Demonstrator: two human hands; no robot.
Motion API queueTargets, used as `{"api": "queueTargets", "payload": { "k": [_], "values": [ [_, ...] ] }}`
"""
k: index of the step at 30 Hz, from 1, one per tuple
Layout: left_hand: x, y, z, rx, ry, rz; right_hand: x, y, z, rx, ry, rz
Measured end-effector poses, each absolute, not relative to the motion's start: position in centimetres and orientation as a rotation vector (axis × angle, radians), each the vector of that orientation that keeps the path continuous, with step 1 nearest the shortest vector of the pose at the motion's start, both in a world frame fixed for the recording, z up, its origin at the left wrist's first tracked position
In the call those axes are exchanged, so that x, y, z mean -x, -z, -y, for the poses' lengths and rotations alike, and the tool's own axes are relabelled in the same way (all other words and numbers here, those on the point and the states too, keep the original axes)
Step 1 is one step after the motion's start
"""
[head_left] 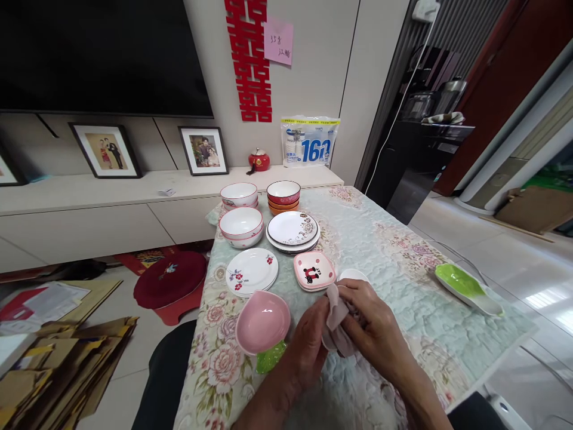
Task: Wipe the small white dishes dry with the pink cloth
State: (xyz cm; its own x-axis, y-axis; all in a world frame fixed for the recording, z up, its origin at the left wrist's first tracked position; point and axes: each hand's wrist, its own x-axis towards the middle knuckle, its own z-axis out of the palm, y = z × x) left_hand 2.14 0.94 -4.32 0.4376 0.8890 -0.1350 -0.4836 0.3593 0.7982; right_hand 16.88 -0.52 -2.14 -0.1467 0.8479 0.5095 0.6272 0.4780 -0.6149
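Both my hands are closed together over the near middle of the table. My right hand (369,325) grips a thin white cloth (338,312), bunched up between the hands. Against it, my left hand (308,340) holds what looks like a small white dish (329,341); only a pale rounded edge shows, the rest hidden by fingers and cloth. Just beyond the hands lie a white dish (353,275), partly covered by my right hand, and a pink-rimmed square dish (314,270) with a cartoon. Left of my left hand, a pink bowl (262,322) sits beside a green leaf-shaped dish (271,357).
Flowered white plates (252,272), dark-rimmed plates (292,228), pink-rimmed bowls (242,226) and red and orange bowls (283,197) stand stacked farther back. A green leaf-shaped dish (468,289) lies at the right. A red stool (172,280) stands left of the table.
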Motion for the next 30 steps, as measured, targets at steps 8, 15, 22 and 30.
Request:
{"api": "queueTargets", "payload": {
  "k": [8, 15, 22, 30],
  "values": [
    [-1.5, 4.0, -1.2, -1.005, -0.807, -0.590, -17.7, 2.0, 0.8, 1.270, -0.384, 1.939],
    [-1.3, 5.1, -1.5, -1.664, -0.782, -0.983, -18.0, 2.4, 0.8, 1.273, 0.073, 1.998],
    [-2.0, 5.4, -0.8, -1.610, -0.948, -1.027, -17.0, 2.5, 0.7, 1.317, 0.001, 1.830],
    [-2.4, 5.4, -0.8, -1.426, -1.242, -1.130, -15.0, 4.1, -0.1, 1.462, -0.196, 1.566]
  ]
}}
